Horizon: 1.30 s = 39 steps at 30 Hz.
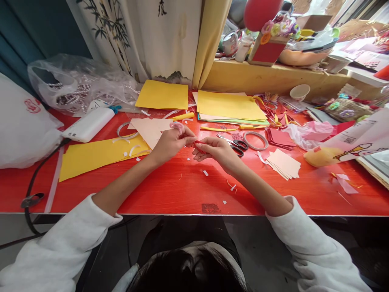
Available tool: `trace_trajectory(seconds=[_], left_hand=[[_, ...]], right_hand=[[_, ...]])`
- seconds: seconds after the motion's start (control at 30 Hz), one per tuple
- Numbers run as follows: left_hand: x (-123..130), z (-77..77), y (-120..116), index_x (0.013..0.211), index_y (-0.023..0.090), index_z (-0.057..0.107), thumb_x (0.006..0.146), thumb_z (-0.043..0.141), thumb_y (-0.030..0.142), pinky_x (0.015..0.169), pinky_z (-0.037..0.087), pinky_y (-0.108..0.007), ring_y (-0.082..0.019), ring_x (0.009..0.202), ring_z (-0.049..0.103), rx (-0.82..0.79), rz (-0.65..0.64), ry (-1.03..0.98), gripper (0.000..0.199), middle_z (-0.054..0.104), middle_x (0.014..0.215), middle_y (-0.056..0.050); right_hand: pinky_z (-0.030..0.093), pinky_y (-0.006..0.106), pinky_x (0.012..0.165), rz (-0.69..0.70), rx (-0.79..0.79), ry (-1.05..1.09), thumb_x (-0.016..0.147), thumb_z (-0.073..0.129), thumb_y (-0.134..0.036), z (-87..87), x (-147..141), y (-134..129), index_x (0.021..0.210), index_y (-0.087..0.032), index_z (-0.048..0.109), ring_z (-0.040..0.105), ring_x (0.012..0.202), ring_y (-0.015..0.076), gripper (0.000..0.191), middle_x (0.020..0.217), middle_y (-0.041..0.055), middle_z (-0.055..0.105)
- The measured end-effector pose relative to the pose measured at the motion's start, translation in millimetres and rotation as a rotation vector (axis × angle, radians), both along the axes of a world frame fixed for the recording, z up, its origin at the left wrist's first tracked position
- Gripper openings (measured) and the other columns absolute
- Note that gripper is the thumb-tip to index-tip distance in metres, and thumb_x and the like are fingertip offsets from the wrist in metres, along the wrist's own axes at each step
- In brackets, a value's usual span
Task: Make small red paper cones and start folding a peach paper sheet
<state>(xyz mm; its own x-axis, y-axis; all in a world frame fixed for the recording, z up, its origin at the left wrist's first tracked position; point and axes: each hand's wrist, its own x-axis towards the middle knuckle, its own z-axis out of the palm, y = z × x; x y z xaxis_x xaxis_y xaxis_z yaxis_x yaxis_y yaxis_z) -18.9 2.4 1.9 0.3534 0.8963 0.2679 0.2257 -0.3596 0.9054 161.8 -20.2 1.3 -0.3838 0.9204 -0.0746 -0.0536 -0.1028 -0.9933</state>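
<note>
no words or numbers can be read for certain. a black brush-written character [162, 7] stands high on the white curtain [179, 38], too unclear to name. a red emblem [32, 106] on the white plastic bag [26, 129] at the left is illegible. the printed bag [364, 136] at the right bears a square code [348, 140] and tiny print, blurred. the white device [90, 125] carries small grey marks, also unreadable.

A glossy red worktop [164, 196] stands over a grey floor [261, 251]. Behind hang a white, bamboo-patterned curtain [170, 44] and a yellow drape [212, 36]; a yellowish ledge [234, 75] runs right, under brighter light.
</note>
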Motion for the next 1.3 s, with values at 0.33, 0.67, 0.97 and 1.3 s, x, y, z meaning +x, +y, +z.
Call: trace_trajectory(seconds=[0.33, 0.67, 0.97, 1.3], left_hand=[[-3.1, 0.7, 7.0, 0.082, 0.013, 0.063, 0.078, 0.066, 0.042, 0.071, 0.048, -0.026, -0.011, 0.069, 0.057, -0.120, -0.049, -0.049, 0.029, 0.060, 0.071, -0.001], [-2.0, 2.4, 0.5, 0.079, 0.015, 0.062, 0.083, 0.061, 0.039, 0.070, 0.044, -0.026, -0.011, 0.069, 0.053, 0.054, 0.020, 0.099, 0.024, 0.059, 0.073, -0.001], [-1.6, 1.5, 4.1, 0.070, 0.015, 0.060, 0.080, 0.062, 0.045, 0.064, 0.040, -0.026, -0.010, 0.061, 0.048, -0.065, 0.012, 0.094, 0.031, 0.051, 0.061, 0.002], [-1.4, 1.1, 0.6, 0.069, 0.016, 0.059, 0.082, 0.060, 0.047, 0.067, 0.041, -0.027, -0.011, 0.064, 0.048, 0.046, 0.065, 0.116, 0.033, 0.053, 0.064, 0.001]], right_hand=[[0.059, 0.029, 0.069, 0.004, -0.027, 0.024, 0.075, 0.074, -0.035, 0.9, 1.0, 0.5, 0.079, -0.013, 0.068, 0.069, 0.064, 0.0137, 0.024, 0.074, 0.0061, 0.072], [0.060, 0.028, 0.073, 0.069, -0.115, 0.031, 0.077, 0.073, -0.032, -0.3, 1.0, 1.5, 0.084, -0.012, 0.070, 0.071, 0.070, 0.0152, 0.021, 0.078, 0.0070, 0.073], [0.060, 0.028, 0.073, 0.068, -0.100, 0.056, 0.078, 0.071, -0.028, 0.8, 1.1, 1.1, 0.086, -0.012, 0.069, 0.071, 0.069, 0.0146, 0.018, 0.077, 0.0066, 0.073], [0.060, 0.032, 0.077, 0.077, -0.116, 0.055, 0.073, 0.076, -0.033, 1.9, -0.3, 0.4, 0.083, -0.011, 0.071, 0.071, 0.072, 0.0162, 0.024, 0.077, 0.0078, 0.073]])
